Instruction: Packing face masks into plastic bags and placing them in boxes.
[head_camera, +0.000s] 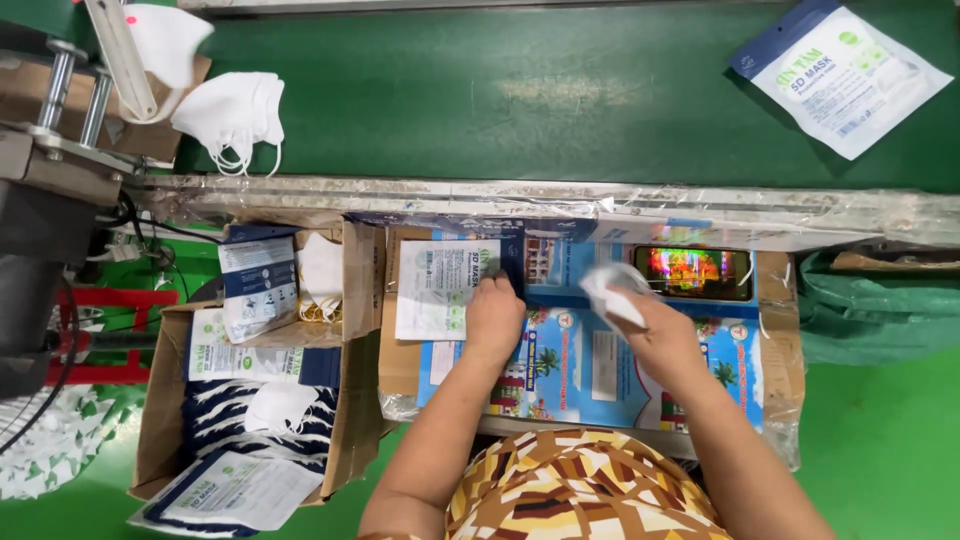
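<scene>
Left hand: the left hand (493, 318) is knuckles-up on the work board, fingers curled onto the dark top edge of a flat mask pouch (447, 288), pinning or gripping it, can't tell which.
Pouch spot: the pouch lies flat just left of that hand, white printed face up, on the colourful printed sheet (580, 375) that covers the board.
Right hand: the right hand (655, 330) is closed around a white face mask (611, 293); the mask pokes out up and left of the fingers, held above the sheet.
Gap: the mask is near the pouch's open end but not touching it.
Phone: a phone (693, 273) with a bright screen lies just behind the right hand.
Box: the cardboard box (245, 400) to the left holds more pouches and loose masks.
Belt: the green belt (560, 100) up top carries another sealed pouch (843, 72) and a pile of white masks (232, 112).
</scene>
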